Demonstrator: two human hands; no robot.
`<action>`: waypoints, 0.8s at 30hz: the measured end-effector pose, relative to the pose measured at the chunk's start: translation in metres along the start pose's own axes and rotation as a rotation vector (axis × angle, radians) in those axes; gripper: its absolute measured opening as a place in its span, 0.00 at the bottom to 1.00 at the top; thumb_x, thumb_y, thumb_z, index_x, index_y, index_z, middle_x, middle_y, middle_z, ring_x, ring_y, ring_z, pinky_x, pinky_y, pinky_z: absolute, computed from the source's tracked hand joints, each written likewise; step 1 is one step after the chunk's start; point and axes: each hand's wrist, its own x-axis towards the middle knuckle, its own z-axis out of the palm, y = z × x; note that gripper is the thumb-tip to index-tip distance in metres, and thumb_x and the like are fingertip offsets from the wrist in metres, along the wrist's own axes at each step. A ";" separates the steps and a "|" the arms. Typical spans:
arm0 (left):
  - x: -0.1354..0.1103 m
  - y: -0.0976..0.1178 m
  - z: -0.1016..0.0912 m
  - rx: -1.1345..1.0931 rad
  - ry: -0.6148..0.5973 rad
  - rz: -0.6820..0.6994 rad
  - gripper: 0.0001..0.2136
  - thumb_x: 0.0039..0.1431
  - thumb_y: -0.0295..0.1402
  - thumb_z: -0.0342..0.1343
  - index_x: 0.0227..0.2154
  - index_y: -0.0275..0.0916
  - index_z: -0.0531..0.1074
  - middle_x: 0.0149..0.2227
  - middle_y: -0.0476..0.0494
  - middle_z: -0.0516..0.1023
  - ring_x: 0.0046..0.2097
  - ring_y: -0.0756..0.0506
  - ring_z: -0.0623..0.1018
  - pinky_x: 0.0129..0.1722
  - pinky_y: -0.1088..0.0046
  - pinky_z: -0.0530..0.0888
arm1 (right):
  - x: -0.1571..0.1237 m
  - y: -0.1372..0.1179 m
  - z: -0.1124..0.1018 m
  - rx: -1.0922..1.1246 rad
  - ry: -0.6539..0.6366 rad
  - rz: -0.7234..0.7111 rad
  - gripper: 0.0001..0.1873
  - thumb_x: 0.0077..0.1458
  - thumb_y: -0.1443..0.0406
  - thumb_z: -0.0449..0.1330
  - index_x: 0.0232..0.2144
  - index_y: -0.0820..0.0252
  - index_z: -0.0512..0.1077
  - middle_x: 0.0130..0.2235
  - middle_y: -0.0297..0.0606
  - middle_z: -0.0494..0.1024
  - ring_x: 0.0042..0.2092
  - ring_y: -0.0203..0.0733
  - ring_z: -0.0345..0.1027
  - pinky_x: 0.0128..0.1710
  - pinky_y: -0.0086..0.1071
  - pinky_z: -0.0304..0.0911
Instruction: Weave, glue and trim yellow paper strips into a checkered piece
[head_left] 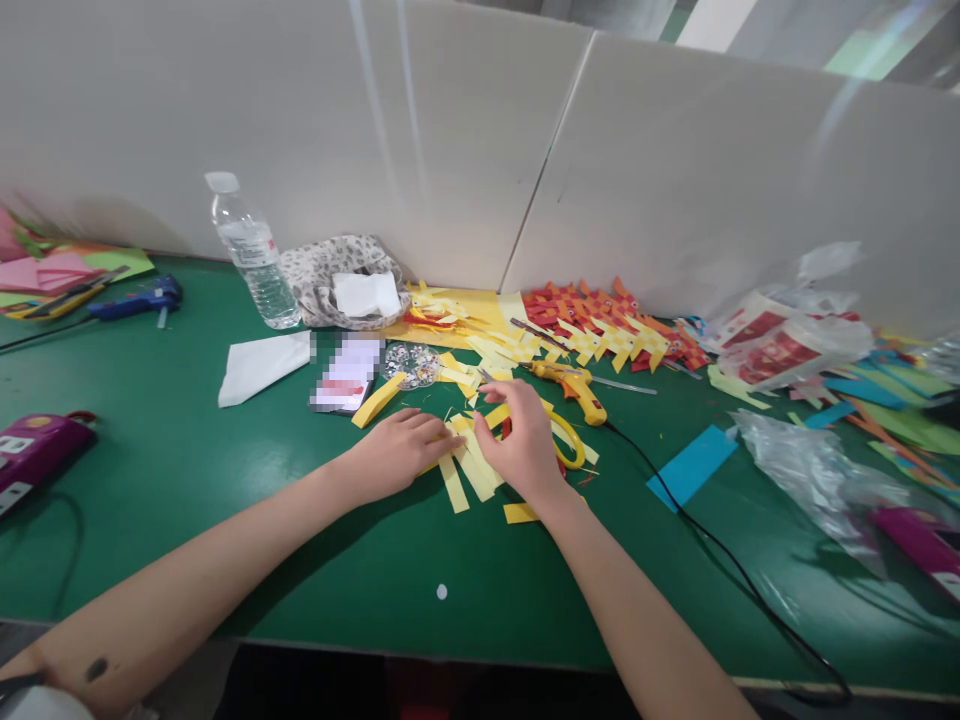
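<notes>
My left hand [401,452] rests palm down on the table, its fingers closed around the edge of a yellow paper strip [429,466] that mostly hides beneath it. Pale yellow strips [474,462] lie fanned out between my two hands. Above them hovers my right hand [525,440], thumb and forefinger curved apart with nothing visible between them. Yellow-handled scissors [576,448] lie under and beside that hand, partly covered by it. A yellow glue gun [574,388] with a black cord sits just beyond. Nearby is a round clear dish of small beady pieces [412,366].
Behind stand woven red and yellow paper pieces [577,315]. At the left are a water bottle [259,260], a patterned cloth bag [319,270], a phone [352,372] and a blue glue gun [142,300]. Blue paper [694,465] and a plastic bag [802,480] lie right.
</notes>
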 end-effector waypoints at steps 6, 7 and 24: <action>0.000 0.002 0.002 0.024 -0.034 0.005 0.19 0.62 0.25 0.45 0.55 0.43 0.63 0.48 0.41 0.72 0.47 0.43 0.73 0.47 0.63 0.69 | -0.001 0.007 0.004 -0.087 -0.035 0.057 0.11 0.54 0.71 0.55 0.41 0.58 0.66 0.29 0.34 0.73 0.36 0.42 0.67 0.45 0.38 0.62; 0.000 0.002 0.002 0.023 -0.033 0.007 0.19 0.62 0.24 0.45 0.54 0.43 0.63 0.48 0.41 0.72 0.47 0.43 0.73 0.47 0.63 0.69 | -0.002 0.008 0.005 -0.100 -0.040 0.059 0.10 0.54 0.70 0.56 0.41 0.57 0.67 0.29 0.33 0.74 0.36 0.42 0.68 0.48 0.40 0.60; -0.001 0.001 0.003 -0.068 -0.041 -0.042 0.19 0.60 0.23 0.44 0.54 0.39 0.63 0.58 0.42 0.66 0.60 0.42 0.64 0.56 0.61 0.62 | 0.001 -0.004 -0.003 -0.271 -0.273 0.094 0.20 0.58 0.67 0.48 0.49 0.60 0.71 0.29 0.38 0.78 0.34 0.40 0.71 0.59 0.47 0.46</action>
